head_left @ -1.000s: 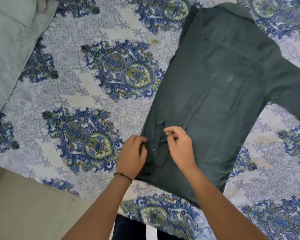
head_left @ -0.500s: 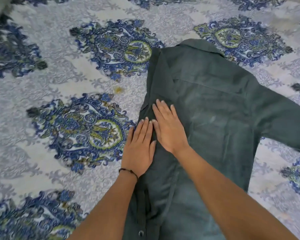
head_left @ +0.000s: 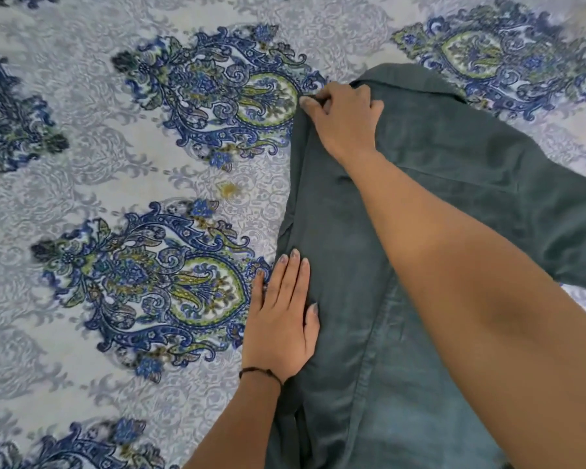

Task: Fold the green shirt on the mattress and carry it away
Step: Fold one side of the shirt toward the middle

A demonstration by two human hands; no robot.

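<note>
The dark green shirt lies spread on the mattress, collar at the top, one sleeve trailing off to the right. Its left side is folded inward along a straight edge. My left hand lies flat with fingers together on that folded edge, a thin black band at the wrist. My right hand is up at the shoulder near the collar, fingers curled and pinching the fabric at the fold's top corner. My right forearm crosses over the shirt's middle and hides part of it.
The mattress carries a pale sheet printed with large blue and green paisley medallions. A small yellowish stain sits on the sheet just left of the shirt. Open sheet extends to the left of the shirt.
My right hand slid up from the shirt's middle to the shoulder and closed on the fabric there. My left hand stays flat on the folded edge. The view moved closer.
</note>
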